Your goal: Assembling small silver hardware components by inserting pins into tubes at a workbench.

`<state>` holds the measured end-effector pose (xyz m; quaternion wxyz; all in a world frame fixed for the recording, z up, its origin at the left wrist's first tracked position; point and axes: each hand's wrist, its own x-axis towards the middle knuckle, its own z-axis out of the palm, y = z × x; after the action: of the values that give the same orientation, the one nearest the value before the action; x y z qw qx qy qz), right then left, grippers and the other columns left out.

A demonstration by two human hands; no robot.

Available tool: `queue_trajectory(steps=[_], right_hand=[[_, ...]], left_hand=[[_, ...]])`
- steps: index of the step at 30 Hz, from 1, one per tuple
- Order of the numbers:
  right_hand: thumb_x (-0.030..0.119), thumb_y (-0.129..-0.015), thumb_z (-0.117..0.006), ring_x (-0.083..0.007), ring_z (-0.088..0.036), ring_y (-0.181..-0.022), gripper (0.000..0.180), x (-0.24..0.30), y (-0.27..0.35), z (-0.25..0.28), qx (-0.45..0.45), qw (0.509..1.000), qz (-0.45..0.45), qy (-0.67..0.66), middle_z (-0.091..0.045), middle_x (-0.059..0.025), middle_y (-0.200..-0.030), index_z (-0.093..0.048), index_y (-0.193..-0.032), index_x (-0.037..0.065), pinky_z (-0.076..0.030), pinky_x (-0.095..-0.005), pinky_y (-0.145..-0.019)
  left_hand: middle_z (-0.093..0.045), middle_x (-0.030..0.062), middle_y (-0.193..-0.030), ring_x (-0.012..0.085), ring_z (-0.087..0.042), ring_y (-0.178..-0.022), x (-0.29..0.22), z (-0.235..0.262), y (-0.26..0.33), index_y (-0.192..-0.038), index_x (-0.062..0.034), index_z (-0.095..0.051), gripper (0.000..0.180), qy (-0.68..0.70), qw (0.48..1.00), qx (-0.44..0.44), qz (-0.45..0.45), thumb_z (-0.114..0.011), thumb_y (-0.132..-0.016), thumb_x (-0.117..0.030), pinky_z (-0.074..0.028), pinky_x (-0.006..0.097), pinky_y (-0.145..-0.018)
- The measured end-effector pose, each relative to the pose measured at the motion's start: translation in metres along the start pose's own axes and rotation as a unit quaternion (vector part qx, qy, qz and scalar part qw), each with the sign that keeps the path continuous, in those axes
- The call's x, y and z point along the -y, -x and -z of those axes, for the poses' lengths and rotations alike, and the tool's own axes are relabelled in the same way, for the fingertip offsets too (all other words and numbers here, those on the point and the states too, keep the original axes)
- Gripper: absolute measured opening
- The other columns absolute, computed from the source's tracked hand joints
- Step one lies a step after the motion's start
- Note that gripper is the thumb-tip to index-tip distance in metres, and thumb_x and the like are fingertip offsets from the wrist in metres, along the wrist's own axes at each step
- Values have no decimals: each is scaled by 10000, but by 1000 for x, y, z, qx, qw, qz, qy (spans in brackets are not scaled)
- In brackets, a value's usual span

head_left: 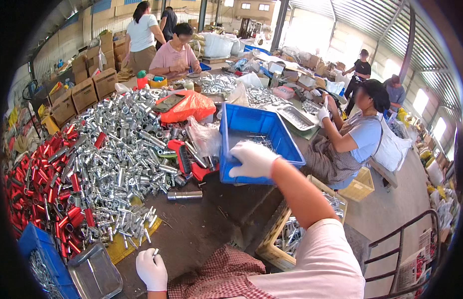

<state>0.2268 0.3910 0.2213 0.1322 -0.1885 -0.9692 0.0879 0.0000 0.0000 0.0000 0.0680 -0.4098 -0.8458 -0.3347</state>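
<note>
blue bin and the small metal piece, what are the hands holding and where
Right hand grips the blue bin by its near rim. Left hand pinches a small metal piece at its lower end.

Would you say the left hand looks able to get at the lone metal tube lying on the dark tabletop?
Probably yes: the left hand has bare tabletop up to the tube.

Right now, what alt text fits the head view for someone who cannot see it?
A person's gloved right hand grips the near rim of a blue bin on a worktable, while the gloved left hand pinches a small metal piece. Heaps of silver and red metal tubes lie to the left.
</note>
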Motion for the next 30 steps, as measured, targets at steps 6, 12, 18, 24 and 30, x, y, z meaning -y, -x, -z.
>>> queue_trajectory(steps=[6,12,18,24,30], right_hand=[[545,-833,-713,-349,-547,-1300,826,-117,37,35,10,918,-396,32,-546,-260,-1393,-499,-1430,14,-450,-399,-1077],[646,-785,-682,-397,-426,-1403,878,-139,34,-32,65,887,-448,92,-424,-251,-1509,-507,-1448,98,-385,-477,-1138],[465,-858,-745,-295,-689,-1084,646,-207,64,-10,71,781,-569,-249,-684,-178,-1245,-617,-1292,4,-534,-440,-968],[194,-889,-652,-298,-715,-921,328,-276,109,-47,20,677,-512,-528,-736,-175,-1069,-679,-1143,-12,-559,-436,-888],[91,-825,-606,-326,-704,-878,289,-168,107,11,-116,709,-479,-504,-726,-192,-1010,-702,-1061,-45,-562,-440,-854]], left_hand=[[-606,144,-870,354,-587,-838,-6,0,-6,-933,-35,-634,148,3,999,-29,-39,-638,-786,-22,-456,474,-758],[-597,141,-869,350,-584,-840,-9,0,3,-927,-34,-626,157,-5,1000,-11,-7,-655,-773,-17,-456,475,-765],[-608,149,-883,358,-590,-849,-5,2,2,-944,-32,-634,173,-10,1000,-10,-1,-662,-774,-25,-459,476,-771],[-611,149,-883,375,-594,-863,-12,1,-6,-961,-55,-648,174,-20,999,-30,11,-669,-789,-60,-469,484,-781],[-635,154,-912,373,-602,-874,-20,3,-9,-956,-59,-665,149,-15,999,-28,-14,-660,-807,-56,-477,493,-779]])
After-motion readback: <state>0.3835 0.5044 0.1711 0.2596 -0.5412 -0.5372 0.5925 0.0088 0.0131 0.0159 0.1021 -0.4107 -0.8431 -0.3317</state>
